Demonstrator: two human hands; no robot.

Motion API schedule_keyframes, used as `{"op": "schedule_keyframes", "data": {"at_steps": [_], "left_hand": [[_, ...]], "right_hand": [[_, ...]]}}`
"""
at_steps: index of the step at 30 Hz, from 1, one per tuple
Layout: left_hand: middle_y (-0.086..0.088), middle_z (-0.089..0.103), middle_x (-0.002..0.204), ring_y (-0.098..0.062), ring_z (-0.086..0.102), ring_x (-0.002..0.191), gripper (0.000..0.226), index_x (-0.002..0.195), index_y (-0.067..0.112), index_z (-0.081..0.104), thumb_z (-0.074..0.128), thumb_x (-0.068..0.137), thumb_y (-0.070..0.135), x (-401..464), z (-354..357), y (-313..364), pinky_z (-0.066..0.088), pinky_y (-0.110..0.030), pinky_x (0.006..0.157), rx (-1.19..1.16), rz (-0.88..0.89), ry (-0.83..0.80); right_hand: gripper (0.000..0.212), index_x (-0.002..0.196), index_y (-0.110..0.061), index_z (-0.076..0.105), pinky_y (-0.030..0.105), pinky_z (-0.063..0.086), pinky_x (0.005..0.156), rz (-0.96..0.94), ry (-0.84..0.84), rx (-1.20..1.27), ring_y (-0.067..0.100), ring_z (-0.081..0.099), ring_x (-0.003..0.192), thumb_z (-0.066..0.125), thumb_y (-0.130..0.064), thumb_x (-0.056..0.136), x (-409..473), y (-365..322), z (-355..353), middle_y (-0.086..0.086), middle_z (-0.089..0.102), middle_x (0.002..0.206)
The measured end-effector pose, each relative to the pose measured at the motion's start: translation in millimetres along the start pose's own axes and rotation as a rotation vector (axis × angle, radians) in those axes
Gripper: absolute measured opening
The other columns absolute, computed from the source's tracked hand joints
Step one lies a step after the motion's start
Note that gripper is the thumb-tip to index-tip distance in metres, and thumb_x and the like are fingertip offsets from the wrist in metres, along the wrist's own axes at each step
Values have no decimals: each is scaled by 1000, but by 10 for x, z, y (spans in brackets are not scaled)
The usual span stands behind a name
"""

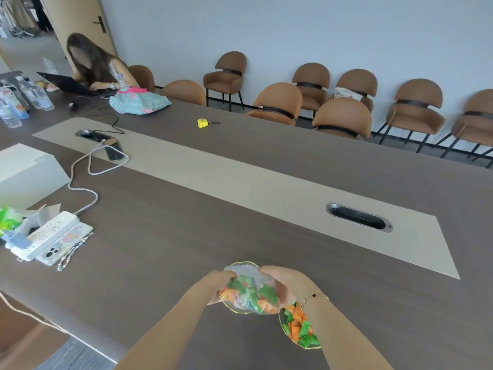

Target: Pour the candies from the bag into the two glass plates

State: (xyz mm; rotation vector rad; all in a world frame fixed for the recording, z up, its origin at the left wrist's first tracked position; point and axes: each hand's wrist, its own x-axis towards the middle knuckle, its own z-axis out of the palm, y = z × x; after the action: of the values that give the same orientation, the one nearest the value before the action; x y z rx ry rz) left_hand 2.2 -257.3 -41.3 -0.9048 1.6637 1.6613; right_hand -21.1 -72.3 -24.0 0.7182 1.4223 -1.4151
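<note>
Both hands' grip, left hand [221, 285] and right hand [286, 284], holds the candy bag [249, 291] above a long brown table [165, 236]; brown chairs [344, 118] line the pale wall [293, 30].

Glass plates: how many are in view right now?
2. One plate sits under the bag, mostly hidden; the other plate, with candies on it, lies beside the right wrist.

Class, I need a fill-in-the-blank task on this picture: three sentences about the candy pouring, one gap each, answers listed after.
1. Both hands, the left hand and the right hand, hold the clear plastic ____ of candies.
2. The candies are orange and ____.
3. The glass plate under the right wrist already holds ____.

Missing words: bag; green; candies
</note>
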Motion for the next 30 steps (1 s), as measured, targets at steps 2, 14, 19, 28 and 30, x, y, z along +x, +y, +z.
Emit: {"op": "schedule_keyframes", "data": {"at_steps": [2, 14, 19, 28, 30], "left_hand": [[-15, 63, 78, -22, 65, 40, 13, 101, -1, 55, 55, 94, 9, 49, 16, -10, 56, -29, 48, -49, -34, 10], [-18, 60, 118, -30, 69, 79, 37, 128, 1, 47, 54, 93, 12, 20, -47, 36, 58, -32, 46, -158, -138, -102], [-10, 55, 109, -27, 64, 99, 23, 105, 4, 62, 60, 83, 0, -198, -75, 235, 61, -28, 57, 173, -100, -150], [0, 43, 138, -20, 53, 107, 49, 134, 22, 46, 55, 86, 19, -291, -118, 277, 59, -26, 70, 479, 210, -24], [3, 52, 126, -19, 58, 100, 31, 120, 27, 54, 53, 89, 24, -295, -142, 305, 55, -26, 76, 682, 401, 28]], "right_hand": [[66, 137, -13, 44, 53, 51, 89, 67, -77, -30, 34, 53, 121, 67, -37, 80, -90, 14, 19, 9, 50, 140], [24, 102, -7, 64, 37, 63, 78, -92, -47, 74, 29, 67, 91, 74, -16, 82, -171, 79, -10, 11, 58, 119], [20, 100, 0, 67, 36, 58, 93, -121, -13, 58, 31, 68, 92, 71, 3, 81, -264, -47, 26, 16, 54, 119], [35, 119, 1, 53, 32, 62, 78, -228, 156, -186, 30, 55, 117, 65, 0, 86, -451, -137, 200, 10, 40, 124], [43, 125, 2, 50, 26, 62, 62, -239, 212, -248, 29, 59, 111, 65, -1, 84, -439, -185, 231, 9, 45, 118]]}}
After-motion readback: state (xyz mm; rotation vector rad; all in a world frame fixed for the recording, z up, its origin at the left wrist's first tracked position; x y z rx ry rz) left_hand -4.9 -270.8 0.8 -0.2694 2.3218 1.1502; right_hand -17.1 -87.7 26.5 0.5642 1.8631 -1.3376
